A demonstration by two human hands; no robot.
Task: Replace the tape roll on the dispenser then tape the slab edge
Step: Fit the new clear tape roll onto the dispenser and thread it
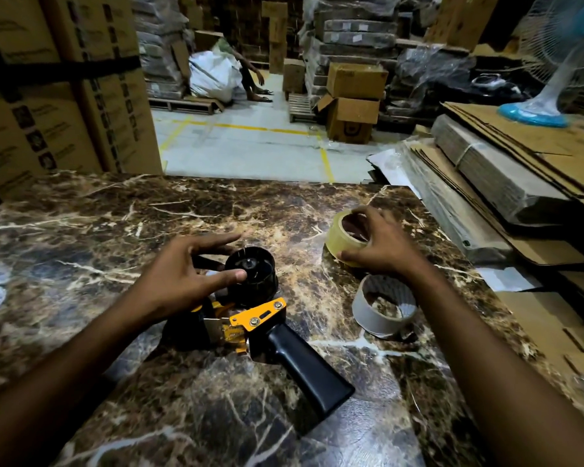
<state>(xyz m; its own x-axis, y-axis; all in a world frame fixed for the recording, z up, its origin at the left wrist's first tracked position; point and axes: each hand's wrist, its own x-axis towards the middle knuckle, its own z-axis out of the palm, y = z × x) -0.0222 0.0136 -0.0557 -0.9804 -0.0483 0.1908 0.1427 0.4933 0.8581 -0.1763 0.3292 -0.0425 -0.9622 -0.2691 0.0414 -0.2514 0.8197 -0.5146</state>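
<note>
A yellow and black tape dispenser (263, 318) lies on its side on the dark marble slab (115, 214), its black handle (304, 362) pointing toward me and its bare black spool hub (253, 264) facing up. My left hand (182, 278) rests over the hub's left side, fingers spread, thumb touching the hub. To the right, my right hand (381, 244) grips a full roll of clear tape (344, 237) that sits on the slab. An empty cardboard core (385, 305) lies just nearer, under my right wrist.
Flattened cardboard sheets (520, 170) are stacked along the slab's right edge, with a blue fan base (533, 112) on top. Tall cartons (64, 89) stand at the left. Beyond the slab's far edge is floor with yellow lines, boxes, and a seated person (250, 79).
</note>
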